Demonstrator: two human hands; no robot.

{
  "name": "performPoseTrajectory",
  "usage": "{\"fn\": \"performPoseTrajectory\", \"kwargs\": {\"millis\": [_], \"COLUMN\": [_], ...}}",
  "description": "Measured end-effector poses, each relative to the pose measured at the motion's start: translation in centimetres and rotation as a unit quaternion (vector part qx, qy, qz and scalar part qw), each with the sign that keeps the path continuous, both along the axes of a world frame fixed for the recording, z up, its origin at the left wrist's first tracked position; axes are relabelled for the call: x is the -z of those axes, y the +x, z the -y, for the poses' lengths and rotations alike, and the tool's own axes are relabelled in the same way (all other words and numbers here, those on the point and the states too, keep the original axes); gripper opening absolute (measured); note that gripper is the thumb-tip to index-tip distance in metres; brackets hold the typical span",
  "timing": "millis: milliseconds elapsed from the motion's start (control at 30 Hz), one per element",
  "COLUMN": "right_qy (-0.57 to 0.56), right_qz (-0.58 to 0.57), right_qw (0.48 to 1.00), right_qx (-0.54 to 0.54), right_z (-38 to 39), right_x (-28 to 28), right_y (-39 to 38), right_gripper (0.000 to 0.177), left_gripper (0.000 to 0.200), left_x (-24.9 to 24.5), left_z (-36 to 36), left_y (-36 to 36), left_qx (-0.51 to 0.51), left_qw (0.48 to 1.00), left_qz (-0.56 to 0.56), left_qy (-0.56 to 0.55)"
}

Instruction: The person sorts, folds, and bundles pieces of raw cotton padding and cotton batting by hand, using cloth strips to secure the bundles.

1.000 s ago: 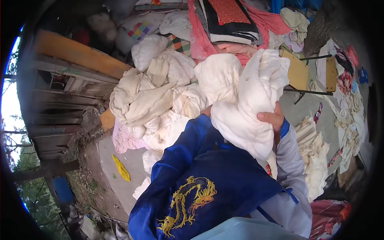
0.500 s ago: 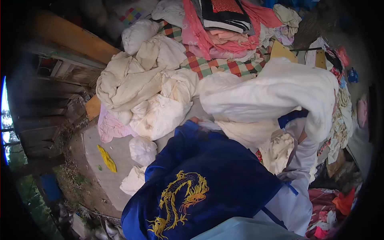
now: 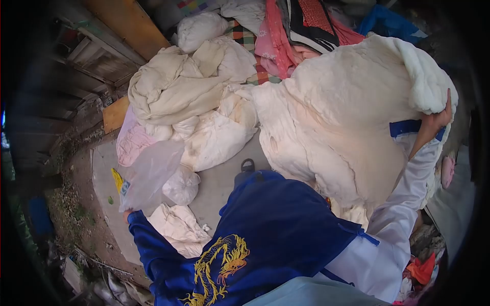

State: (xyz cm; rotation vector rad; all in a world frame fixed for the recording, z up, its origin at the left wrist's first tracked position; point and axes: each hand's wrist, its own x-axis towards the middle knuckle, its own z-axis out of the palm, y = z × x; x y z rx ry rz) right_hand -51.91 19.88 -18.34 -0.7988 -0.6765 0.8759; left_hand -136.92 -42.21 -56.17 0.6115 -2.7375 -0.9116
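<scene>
My left hand (image 3: 127,215), at the lower left, has its fingers closed on the end of a translucent plastic bag (image 3: 153,171) that billows up and away from it. On the right side, my right hand (image 3: 434,125) grips the rolled edge of a large piece of cream cotton batting (image 3: 342,122), its fingers partly hidden by the white fold. The batting spreads from there across to the middle. Beside the plastic bag sit a small knotted white bag (image 3: 181,186) and a crumpled cream cloth (image 3: 178,227).
A heap of cream batting and cloth (image 3: 189,102) lies left of centre, with a pink cloth (image 3: 132,137) under it. Folded pink and black bedding (image 3: 306,30) is stacked at the back. A yellow wrapper (image 3: 116,178) lies on the grey ground sheet (image 3: 219,178). Wooden boards (image 3: 125,25) stand at the left.
My left hand has moved from the middle out to the lower left, drawing the plastic bag with it. My right hand has lifted outward to the right, and the batting is spread wider.
</scene>
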Motion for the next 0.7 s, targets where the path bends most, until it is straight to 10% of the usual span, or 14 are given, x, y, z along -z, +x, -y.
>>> {"fn": "performPoseTrajectory", "kwargs": {"millis": [167,300,433,700], "right_qy": [0.038,0.015,0.028,0.052], "right_qz": [-0.022,-0.042,-0.024,0.130], "right_qw": [0.998,0.995,0.991,0.990], "right_qx": [-0.050,-0.085,-0.126,-0.029], "right_z": [0.0,0.9,2.2,10.5], "right_x": [0.1,-0.1,0.3,-0.9], "right_y": [-7.3,-9.3,-9.0,-3.8], "right_gripper": [0.041,0.041,0.038,0.038], "left_gripper": [0.096,0.100,0.086,0.085], "left_x": [-2.1,13.6,14.4,0.2], "left_z": [5.2,4.4,-14.3,-41.6], "left_y": [2.5,4.7,16.2,36.9], "left_qx": [-0.119,0.070,0.160,0.585], "left_qw": [0.976,0.987,0.840,0.507], "left_qz": [0.016,0.062,0.307,0.410], "left_qy": [0.180,0.129,0.418,0.482]}}
